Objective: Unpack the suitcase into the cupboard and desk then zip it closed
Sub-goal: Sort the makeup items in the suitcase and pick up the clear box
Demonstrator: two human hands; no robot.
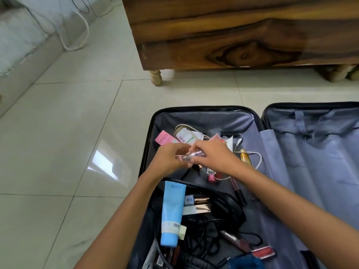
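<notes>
Both your hands, left (171,158) and right (211,156), pinch a small clear plastic tube (192,156) above the far end of the open black hard-shell suitcase (194,109) on the floor.

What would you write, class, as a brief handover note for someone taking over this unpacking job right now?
Left hand and right hand: together pinching a small clear tube over the suitcase.
Suitcase: open flat on the tiled floor, before the wooden cupboard.
In the left half: blue tube, pink Pond's box, clear bottle, black cables, lip glosses. Right half shows only grey lining.
Done: none visible.
Left: move everything out, then zip it closed.
</notes>
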